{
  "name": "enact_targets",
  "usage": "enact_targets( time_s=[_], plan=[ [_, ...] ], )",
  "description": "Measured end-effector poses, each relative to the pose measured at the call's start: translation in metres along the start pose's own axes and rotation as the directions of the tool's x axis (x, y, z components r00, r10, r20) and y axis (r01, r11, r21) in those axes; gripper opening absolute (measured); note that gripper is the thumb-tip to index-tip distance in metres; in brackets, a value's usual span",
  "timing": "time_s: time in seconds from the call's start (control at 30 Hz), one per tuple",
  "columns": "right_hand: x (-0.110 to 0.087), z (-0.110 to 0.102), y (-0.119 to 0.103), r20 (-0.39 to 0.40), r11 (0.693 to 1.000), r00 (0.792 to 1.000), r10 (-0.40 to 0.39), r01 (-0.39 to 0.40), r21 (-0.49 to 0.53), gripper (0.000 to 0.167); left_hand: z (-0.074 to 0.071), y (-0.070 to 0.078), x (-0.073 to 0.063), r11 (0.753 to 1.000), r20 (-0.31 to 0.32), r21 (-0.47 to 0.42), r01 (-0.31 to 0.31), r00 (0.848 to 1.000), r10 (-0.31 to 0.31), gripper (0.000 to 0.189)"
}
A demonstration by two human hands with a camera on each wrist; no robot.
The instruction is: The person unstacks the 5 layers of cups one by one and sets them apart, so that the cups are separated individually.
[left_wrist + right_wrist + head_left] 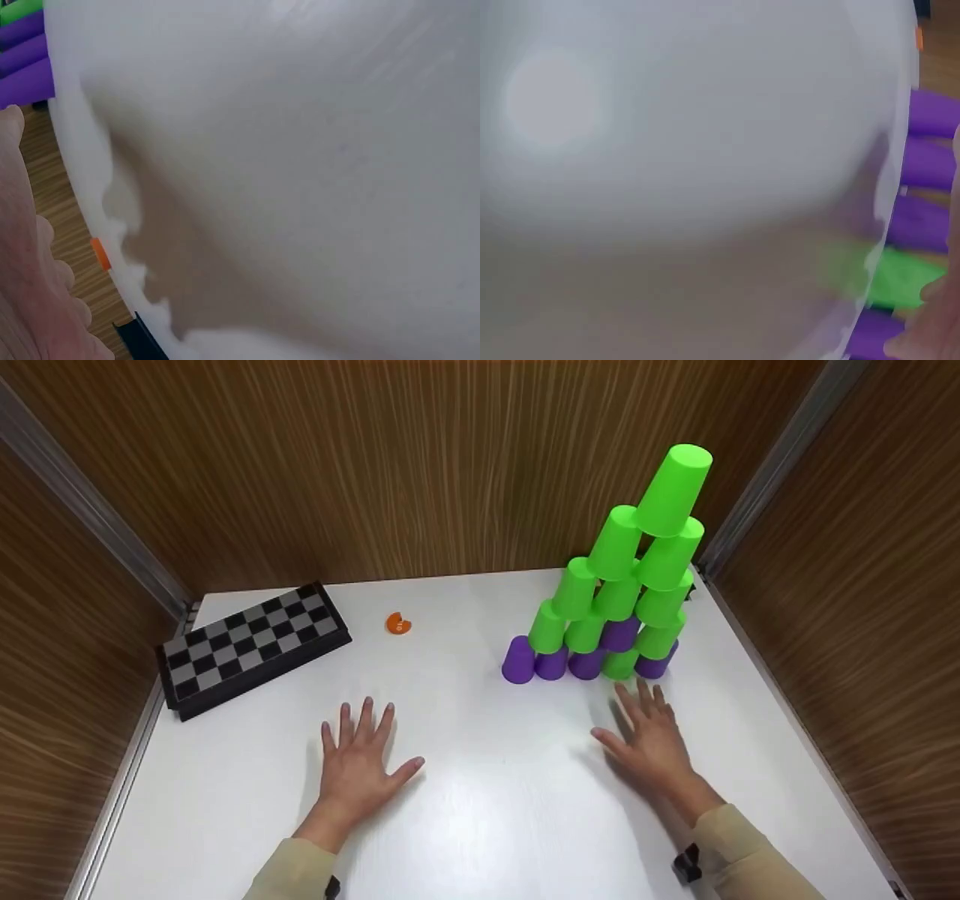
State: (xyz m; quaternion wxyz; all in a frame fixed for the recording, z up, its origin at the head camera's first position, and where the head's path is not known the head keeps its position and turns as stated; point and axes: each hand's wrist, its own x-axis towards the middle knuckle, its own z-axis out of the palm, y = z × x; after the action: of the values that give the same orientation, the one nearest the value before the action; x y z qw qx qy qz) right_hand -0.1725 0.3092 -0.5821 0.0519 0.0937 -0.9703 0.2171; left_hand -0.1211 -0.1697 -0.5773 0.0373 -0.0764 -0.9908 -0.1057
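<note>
A pyramid of upside-down cups stands on the white table, with a single green cup (pixel 675 491) at its peak. Purple cups (pixel 519 661) make up most of its bottom row, and green ones most of the rows above. Just in front of the row's right end is my right hand (pixel 654 746), fingers spread and holding nothing; its fingertips appear close to the cups, but contact is unclear. My left hand (pixel 354 776), also spread and holding nothing, is over bare tabletop at the left. In the left wrist view its shadow falls on the table, apart from the hand.
A black folding chessboard box (pixel 251 645) lies at an angle on the left of the table (pixel 480 802). Near the back sits a small orange disc (pixel 397 624) with a notch. Wood-grain panels (pixel 360 472) enclose the back and both sides.
</note>
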Motion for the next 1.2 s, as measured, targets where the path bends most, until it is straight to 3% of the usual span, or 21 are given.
enact_targets(
  time_s=[0.13, 0.23, 0.37, 0.43, 0.8, 0.93, 1.1, 1.2],
  plan=[
    [0.001, -0.012, 0.023, -0.016, 0.986, 0.998, 0.061, -0.058, 0.157, 0.09, -0.005, 0.0, 0.003, 1.0, 0.015, 0.0, 0.001, 1.0, -0.001, 0.104],
    [0.004, -0.023, 0.038, -0.025, 0.945, 0.988, 0.154, -0.14, 0.294, 0.089, -0.009, -0.001, 0.006, 1.0, 0.005, -0.007, -0.003, 1.0, 0.003, 0.103],
    [0.012, -0.034, 0.057, 0.003, 0.848, 0.957, 0.289, -0.257, 0.463, 0.094, -0.017, -0.004, 0.013, 1.0, -0.016, -0.008, -0.008, 1.0, 0.008, 0.102],
    [0.018, -0.037, 0.066, 0.025, 0.795, 0.947, 0.319, -0.282, 0.536, 0.096, -0.024, -0.004, 0.017, 1.0, -0.024, -0.006, -0.013, 1.0, 0.013, 0.102],
    [0.06, -0.039, 0.094, 0.082, 0.582, 0.943, 0.322, -0.265, 0.769, 0.094, -0.074, 0.0, 0.049, 0.996, -0.079, -0.071, -0.057, 0.996, 0.051, 0.1],
    [0.073, -0.037, 0.102, 0.122, 0.582, 0.943, 0.308, -0.289, 0.761, 0.093, -0.097, 0.008, 0.066, 0.985, -0.123, -0.14, -0.101, 0.989, 0.084, 0.098],
    [0.083, -0.036, 0.108, 0.168, 0.652, 0.95, 0.263, -0.304, 0.695, 0.094, -0.135, 0.026, 0.092, 0.956, -0.169, -0.225, -0.188, 0.974, 0.152, 0.094],
    [0.087, -0.035, 0.109, 0.184, 0.686, 0.953, 0.24, -0.301, 0.663, 0.092, -0.158, 0.042, 0.109, 0.932, -0.216, -0.258, -0.255, 0.955, 0.202, 0.093]
  ],
)
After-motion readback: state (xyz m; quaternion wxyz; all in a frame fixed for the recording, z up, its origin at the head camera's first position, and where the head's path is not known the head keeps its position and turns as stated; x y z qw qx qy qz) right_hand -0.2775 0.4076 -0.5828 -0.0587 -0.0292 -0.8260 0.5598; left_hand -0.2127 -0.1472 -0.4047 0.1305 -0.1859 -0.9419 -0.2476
